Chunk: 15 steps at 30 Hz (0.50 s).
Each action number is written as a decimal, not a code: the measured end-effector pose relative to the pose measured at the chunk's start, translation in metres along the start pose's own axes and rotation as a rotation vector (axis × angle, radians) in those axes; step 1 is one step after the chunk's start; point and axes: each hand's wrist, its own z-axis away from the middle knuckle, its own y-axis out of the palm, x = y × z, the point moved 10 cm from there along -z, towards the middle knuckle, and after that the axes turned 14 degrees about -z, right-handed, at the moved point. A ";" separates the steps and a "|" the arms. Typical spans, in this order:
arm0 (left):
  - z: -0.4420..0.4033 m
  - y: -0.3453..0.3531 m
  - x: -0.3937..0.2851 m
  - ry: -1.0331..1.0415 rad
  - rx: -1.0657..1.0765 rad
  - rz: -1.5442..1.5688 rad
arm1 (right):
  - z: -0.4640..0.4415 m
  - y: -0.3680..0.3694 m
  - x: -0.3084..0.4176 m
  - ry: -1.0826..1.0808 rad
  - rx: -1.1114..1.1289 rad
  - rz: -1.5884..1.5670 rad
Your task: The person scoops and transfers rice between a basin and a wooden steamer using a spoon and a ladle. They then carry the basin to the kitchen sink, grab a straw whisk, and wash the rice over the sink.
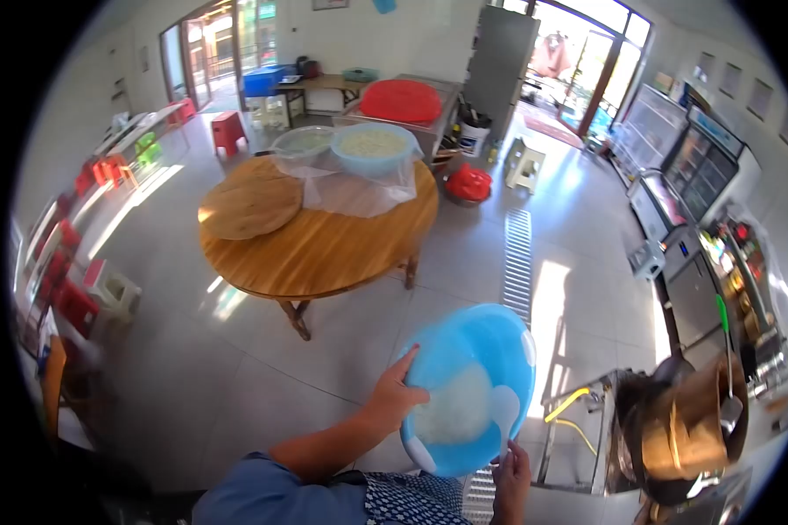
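A light-blue plastic basin (pixel 477 337) with white patches on its rim is tilted in front of me, above the floor. My left hand (pixel 394 400) grips its left rim, thumb lying over the edge. Inside the basin sits a blurred whitish mass (pixel 455 407); I cannot make out what it is. A white, rounded spoon-like utensil (pixel 504 408) reaches over the contents, its narrow end running down to the near rim. There my right hand (pixel 511 477) is closed around the lower end of that utensil, close beside the basin.
A round wooden table (pixel 350 254) carries a wooden lid (pixel 252 199), a glass-like bowl (pixel 304 142) and a blue basin of pale food (pixel 375 144). A floor drain grate (pixel 517 254) runs ahead. At right stand a metal frame (pixel 578 437) and a large brown barrel-like vessel (pixel 687 429).
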 end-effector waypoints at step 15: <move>-0.160 0.043 -0.032 -0.044 -0.187 0.024 | -0.218 0.024 0.052 0.277 0.138 -0.151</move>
